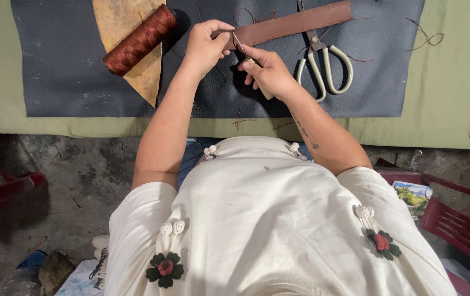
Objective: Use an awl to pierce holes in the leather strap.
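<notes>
The brown leather strip (pixel 292 24) lies at the far middle of the surface on a dark blue mat (pixel 65 71); it looks light, thin and bendy yet firm, best pinched at its near-left end. There the left hand (pixel 205 46) has a narrow grip on that end, and the right hand (pixel 268 71) pinches a thin metal needle-like tool (pixel 240 46). A rust-brown thread spool (pixel 139 39) sits left, pale-handled scissors (pixel 322 66) right.
</notes>
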